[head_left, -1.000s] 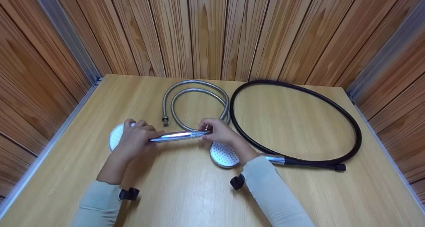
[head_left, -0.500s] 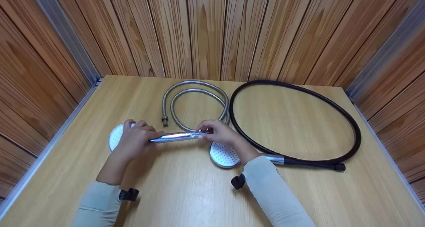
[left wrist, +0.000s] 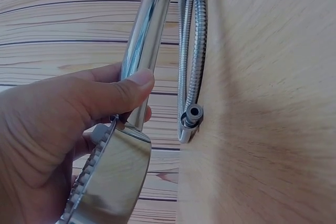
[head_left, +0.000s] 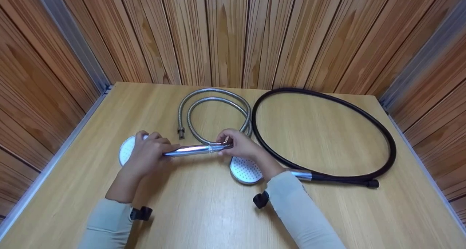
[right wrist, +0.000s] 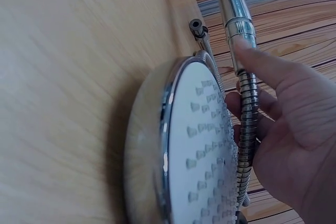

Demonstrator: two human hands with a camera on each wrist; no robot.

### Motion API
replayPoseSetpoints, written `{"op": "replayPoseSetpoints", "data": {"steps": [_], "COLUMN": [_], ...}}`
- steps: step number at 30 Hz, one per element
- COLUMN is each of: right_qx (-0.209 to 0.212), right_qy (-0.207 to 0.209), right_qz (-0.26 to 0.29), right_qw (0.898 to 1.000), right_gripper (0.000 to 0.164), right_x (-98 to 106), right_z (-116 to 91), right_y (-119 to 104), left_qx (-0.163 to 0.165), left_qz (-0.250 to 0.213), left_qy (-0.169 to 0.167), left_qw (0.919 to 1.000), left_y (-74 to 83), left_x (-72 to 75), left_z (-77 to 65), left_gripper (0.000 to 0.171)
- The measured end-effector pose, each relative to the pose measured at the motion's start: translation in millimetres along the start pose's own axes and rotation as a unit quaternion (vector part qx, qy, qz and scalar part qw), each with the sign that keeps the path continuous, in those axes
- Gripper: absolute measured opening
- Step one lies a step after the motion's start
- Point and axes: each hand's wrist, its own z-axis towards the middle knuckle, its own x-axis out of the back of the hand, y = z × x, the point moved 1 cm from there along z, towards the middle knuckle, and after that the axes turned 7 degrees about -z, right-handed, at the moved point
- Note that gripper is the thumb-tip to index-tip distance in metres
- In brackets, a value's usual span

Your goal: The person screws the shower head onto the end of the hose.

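My left hand [head_left: 149,152] grips a chrome shower head [left wrist: 118,177] by its neck, with the thumb along the handle. The white nozzle face lies to the left, partly covered by the fingers. At the handle's other end, my right hand [head_left: 239,144] pinches the chrome connector [right wrist: 234,56] of a ribbed metal shower hose [right wrist: 247,124]. The thumb lies on the connector and the other fingers curl behind the hose. Connector and handle are in line, meeting at a ring. In the head view, the hose coils on the table behind the hands, its free end fitting [head_left: 181,133] facing forward.
Below my right wrist lies a second shower head [head_left: 245,170], nozzles up. Its handle joins a black hose [head_left: 391,143] looped over the table's right side, with a black end fitting [head_left: 372,184]. Wood-panelled walls [head_left: 225,38] enclose the table [head_left: 204,220].
The fingers of my right hand shift slightly around the connector, reaching forward and then drawing back up. The left hand and the shower head stay in place.
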Motion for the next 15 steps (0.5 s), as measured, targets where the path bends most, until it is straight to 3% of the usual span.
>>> {"op": "replayPoseSetpoints", "data": {"steps": [6,15], "right_qx": [-0.004,-0.006], "right_qy": [0.001,-0.028], "right_qz": [0.011,0.029], "right_qw": [1.000,0.999], "right_gripper": [0.019,0.018], "right_x": [0.7,2.9], "right_z": [0.5,-0.9], "right_y": [0.4,2.0], "left_qx": [0.001,-0.001], "left_qz": [0.006,0.015], "left_qy": [0.001,0.002], "left_qw": [1.0000,0.9999], "left_y": [0.2,0.1], "left_x": [0.7,0.3], "left_z": [0.8,1.2], "left_gripper": [0.037,0.038]}}
